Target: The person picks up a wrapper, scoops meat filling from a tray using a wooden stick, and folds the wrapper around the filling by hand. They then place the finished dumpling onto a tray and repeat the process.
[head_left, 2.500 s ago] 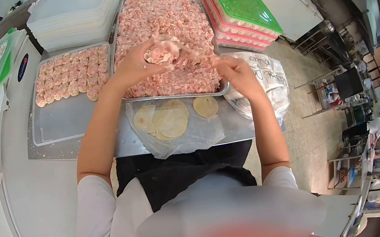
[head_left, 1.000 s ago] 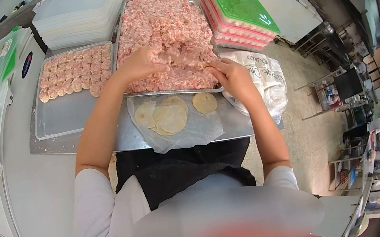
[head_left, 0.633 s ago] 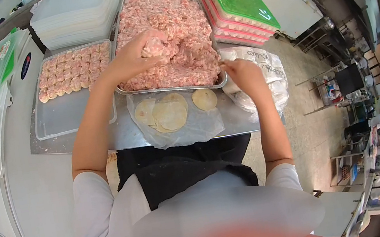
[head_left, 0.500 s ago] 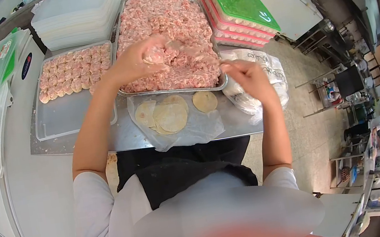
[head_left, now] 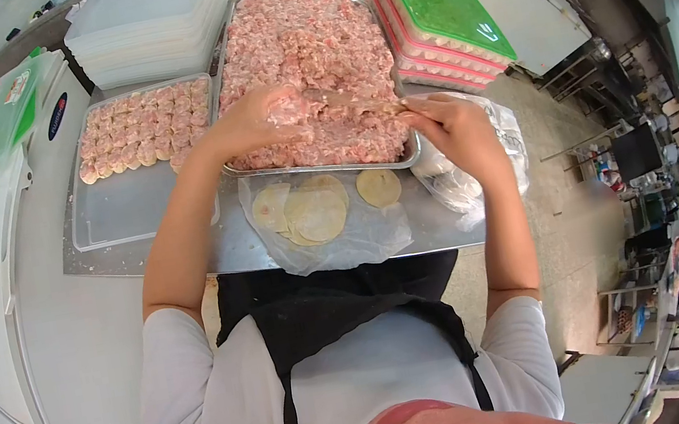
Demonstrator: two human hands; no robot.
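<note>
The left hand (head_left: pixel 257 122) cups a filled wrapper (head_left: pixel 287 111); right hand (head_left: pixel 455 125) fingers pinch a spatula (head_left: pixel 357 101) touching it.

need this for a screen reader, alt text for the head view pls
A person's left hand cups a filled wrapper over a metal tray of pink minced filling while the right hand holds a thin stick to it. Round wrappers lie below; finished dumplings fill a tray at left.
</note>
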